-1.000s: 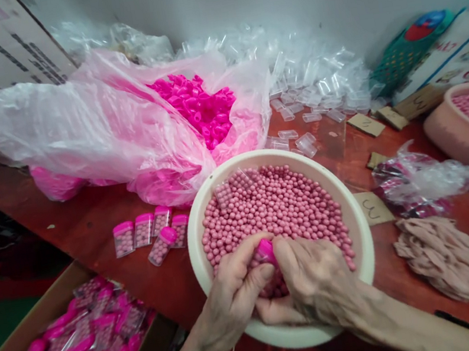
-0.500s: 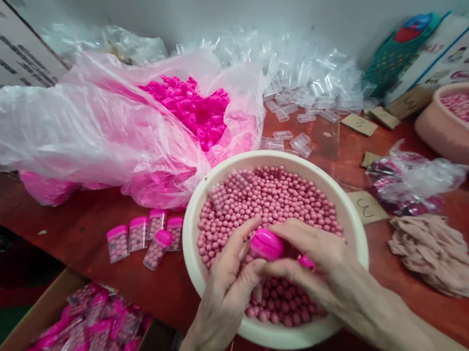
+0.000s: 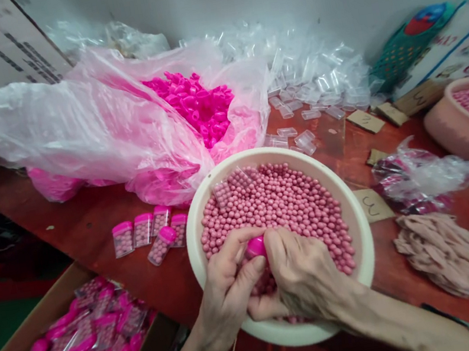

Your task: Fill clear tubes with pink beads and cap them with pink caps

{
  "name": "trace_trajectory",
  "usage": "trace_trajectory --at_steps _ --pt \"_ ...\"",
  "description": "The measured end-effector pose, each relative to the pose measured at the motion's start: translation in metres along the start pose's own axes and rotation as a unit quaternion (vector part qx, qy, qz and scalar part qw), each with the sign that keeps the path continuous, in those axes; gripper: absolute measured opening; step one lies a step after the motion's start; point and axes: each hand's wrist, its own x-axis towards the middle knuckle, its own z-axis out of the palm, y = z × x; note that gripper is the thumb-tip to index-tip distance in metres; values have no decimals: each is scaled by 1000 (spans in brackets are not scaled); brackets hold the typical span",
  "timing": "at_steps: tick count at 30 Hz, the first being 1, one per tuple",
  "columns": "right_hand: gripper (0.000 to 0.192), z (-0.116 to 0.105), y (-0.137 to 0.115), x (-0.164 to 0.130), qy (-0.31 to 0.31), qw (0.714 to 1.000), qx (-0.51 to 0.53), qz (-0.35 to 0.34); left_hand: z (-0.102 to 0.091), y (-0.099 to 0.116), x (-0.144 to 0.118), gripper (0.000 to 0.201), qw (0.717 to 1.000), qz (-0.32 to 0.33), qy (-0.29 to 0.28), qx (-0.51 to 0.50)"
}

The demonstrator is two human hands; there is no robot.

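Observation:
Above a cream basin [image 3: 365, 237] of pink beads [image 3: 279, 204], my two hands meet. My left hand [image 3: 224, 291] is closed around a small bead container whose bright pink cap [image 3: 255, 247] shows between the fingers; its body is mostly hidden. Fingers curled, my right hand [image 3: 302, 272] presses against the right side of that cap. Whether a second cap is still inside the right hand cannot be seen. Two clear containers [image 3: 222, 194] lie on the beads near the basin's far left rim. Left of the basin, several filled containers [image 3: 161, 245] with pink caps sit on the red table.
Behind the basin are a plastic bag [image 3: 87, 128] of pink caps [image 3: 198, 106] and a heap of clear empty containers [image 3: 310, 67]. A carton [image 3: 29, 320] of filled containers stands lower left. To the right lie a crumpled cloth [image 3: 446, 257], a plastic bag [image 3: 422, 168] and a pink tub [image 3: 445, 122].
My right hand has moved left and curled its fingers over the pink cap, covering much of it. A second pink piece seen under that hand earlier is now hidden. The view shifted slightly.

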Motion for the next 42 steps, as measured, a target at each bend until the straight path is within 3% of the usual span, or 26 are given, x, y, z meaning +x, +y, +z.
trace_trajectory --at_steps 6,8,10,12,14,16,18,19,25,28,32,34,37,39,42 --pt "30 5 1 4 23 992 119 19 5 0 0 28 1000 6 26 0" --pt "37 1 5 3 27 981 189 21 5 1 -2 30 997 25 72 17" --pt "53 -2 11 -1 27 970 241 35 -4 -1 -3 34 984 60 164 38" --pt "63 -2 21 -8 26 962 259 81 -24 -8 0 40 949 107 289 69" --pt "48 2 32 -17 27 956 259 136 -52 -21 8 41 892 151 399 146" --pt "26 8 42 -26 16 952 252 174 -80 -37 21 33 830 170 437 304" --pt "15 13 50 -30 -5 950 246 195 -101 -52 37 31 775 179 403 452" --pt "13 15 52 -32 -13 949 243 200 -108 -58 45 31 765 182 386 482" --pt "10 12 55 -25 -48 950 241 193 -117 -75 71 32 744 205 363 522" --pt "10 8 57 -20 -74 947 252 183 -118 -67 68 32 735 231 379 513" --pt "8 10 62 -18 -108 950 240 168 -108 -35 62 27 726 270 389 499" --pt "9 11 64 -19 -122 953 230 157 -96 -14 63 25 728 292 334 523" --pt "13 4 66 -26 -130 949 257 130 -76 10 72 33 719 291 200 598" --pt "18 -6 67 -35 -126 943 286 117 -68 16 79 30 711 278 131 633" --pt "23 -17 69 -49 -129 926 336 112 -65 15 82 22 712 275 95 639"
